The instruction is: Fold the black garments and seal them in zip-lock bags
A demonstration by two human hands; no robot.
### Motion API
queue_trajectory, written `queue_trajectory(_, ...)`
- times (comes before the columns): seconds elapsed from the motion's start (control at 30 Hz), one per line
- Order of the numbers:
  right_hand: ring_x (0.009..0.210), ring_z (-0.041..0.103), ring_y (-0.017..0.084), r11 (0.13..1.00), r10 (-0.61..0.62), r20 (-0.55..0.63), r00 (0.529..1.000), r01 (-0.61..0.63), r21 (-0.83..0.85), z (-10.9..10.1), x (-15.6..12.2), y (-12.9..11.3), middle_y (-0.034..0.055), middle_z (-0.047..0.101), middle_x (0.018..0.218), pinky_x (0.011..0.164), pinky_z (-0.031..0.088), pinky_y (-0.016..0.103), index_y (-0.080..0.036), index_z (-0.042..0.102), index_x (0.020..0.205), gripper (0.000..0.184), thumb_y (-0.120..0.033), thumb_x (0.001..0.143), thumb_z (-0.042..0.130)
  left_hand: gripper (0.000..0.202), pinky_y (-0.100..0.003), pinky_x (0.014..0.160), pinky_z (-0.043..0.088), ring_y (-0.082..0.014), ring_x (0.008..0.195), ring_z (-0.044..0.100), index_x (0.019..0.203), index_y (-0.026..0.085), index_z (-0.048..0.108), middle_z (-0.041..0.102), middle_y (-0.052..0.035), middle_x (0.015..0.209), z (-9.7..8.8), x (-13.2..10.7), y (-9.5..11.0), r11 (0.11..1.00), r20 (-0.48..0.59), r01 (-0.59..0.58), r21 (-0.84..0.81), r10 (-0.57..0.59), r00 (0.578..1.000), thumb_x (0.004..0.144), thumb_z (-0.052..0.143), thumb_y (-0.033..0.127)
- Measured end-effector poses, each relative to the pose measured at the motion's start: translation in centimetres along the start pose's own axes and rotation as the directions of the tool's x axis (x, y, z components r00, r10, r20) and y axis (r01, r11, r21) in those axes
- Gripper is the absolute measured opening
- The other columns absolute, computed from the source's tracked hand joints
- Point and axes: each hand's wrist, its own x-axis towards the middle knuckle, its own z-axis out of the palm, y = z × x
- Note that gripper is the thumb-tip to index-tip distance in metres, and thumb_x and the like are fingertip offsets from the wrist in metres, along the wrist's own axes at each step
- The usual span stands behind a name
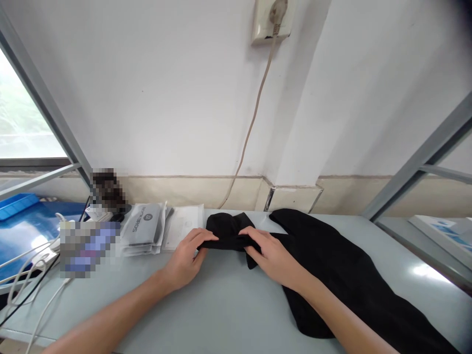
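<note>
Between my hands a piece of black fabric (226,225) is bunched and folded over just above the grey table. My left hand (183,260) pinches one end of the folded edge between thumb and fingers. The other end of that edge is gripped by my right hand (277,259), also closed with thumb against fingers. Beneath and beyond my right forearm lies a larger spread of black cloth (342,270), reaching toward the lower right corner. Whether it joins the held piece cannot be made out.
Grey packets in clear plastic (143,225) are stacked left of my left hand, beside a white packet (184,223). White cables (27,278) and a blue tray (18,205) lie far left. Metal frame posts (424,162) flank the table (221,314); a cord (254,113) hangs down the wall.
</note>
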Motion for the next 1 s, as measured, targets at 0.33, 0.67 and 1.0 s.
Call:
queue_trajectory(0.33,0.070,0.054,0.017,0.924,0.056,0.061,0.997,-0.075,0.374,-0.9,0.2,-1.4,-0.0025,0.061,0.077,0.064,0.042,0.029,-0.025,0.063,0.089,0.018,-0.036,0.099,0.053,0.023,-0.026,0.069,0.050,-0.0202,0.095,0.067,0.120,0.026,0.067,0.072,-0.0049,0.107,-0.8,0.6,1.0,0.958,0.035,0.248,-0.143,-0.245,0.969,0.100,0.055,0.029)
queue_trajectory(0.67,0.059,0.047,0.011,0.744,0.338,0.352,0.873,-0.477,0.468,-1.3,0.6,0.2,-0.0044,0.053,0.070,0.053,0.037,0.023,-0.024,0.068,0.091,0.023,-0.047,0.090,0.068,0.023,-0.030,0.076,0.047,-0.0198,0.088,0.064,0.111,0.024,0.068,0.069,-0.0009,0.090,0.0,1.0,0.1,0.897,0.064,0.362,-0.253,-0.358,0.932,0.099,0.061,0.043)
queue_trajectory(1.0,0.075,0.056,0.015,0.553,0.356,0.334,0.873,-0.485,0.678,-2.0,0.4,-0.4,0.0001,0.064,0.092,0.067,0.048,0.027,-0.027,0.069,0.110,0.040,-0.063,0.090,0.068,0.025,-0.028,0.072,0.045,-0.0189,0.082,0.061,0.099,0.021,0.068,0.067,-0.0013,0.087,0.0,1.3,-0.4,0.835,0.025,0.413,-0.363,-0.435,0.900,0.093,0.066,0.046)
